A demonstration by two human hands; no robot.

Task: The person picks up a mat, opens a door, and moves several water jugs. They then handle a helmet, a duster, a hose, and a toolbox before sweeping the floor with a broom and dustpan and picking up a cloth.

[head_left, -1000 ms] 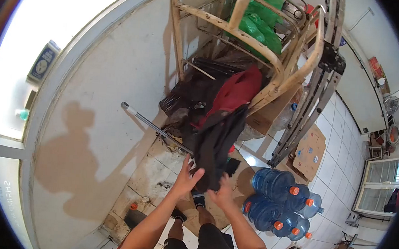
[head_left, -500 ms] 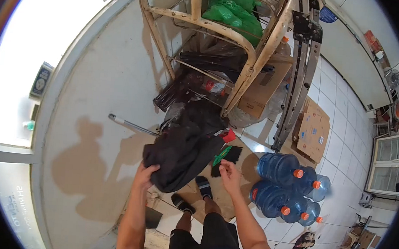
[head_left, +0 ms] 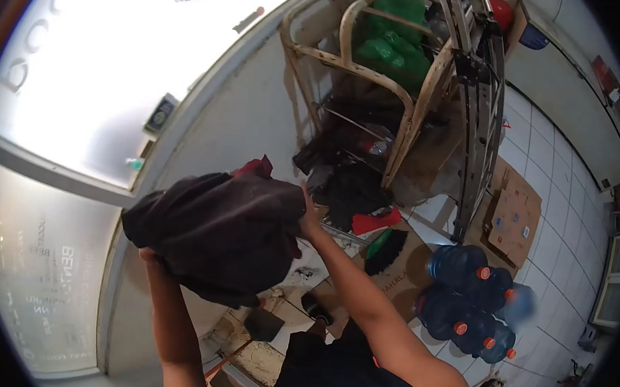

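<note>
Both my hands hold up a bundle of dark cloth [head_left: 219, 234] with a bit of red fabric showing at its top. My left hand [head_left: 148, 256] grips its lower left edge and is mostly hidden under the cloth. My right hand [head_left: 310, 220] grips its right side at about the same height. The bundle hangs in front of the pale wall, well above the floor.
A rusty cream metal rack [head_left: 394, 92] with green bags [head_left: 393, 46] stands ahead. A folded ladder [head_left: 480, 133] leans beside it. Blue water jugs [head_left: 470, 295] with orange caps sit at right, next to flattened cardboard [head_left: 513, 216]. A broom head [head_left: 385, 248] lies on the floor.
I have lifted the dark cloth from near the floor up to the left, with both hands now gripping it. The camera view has swung left and upward.
</note>
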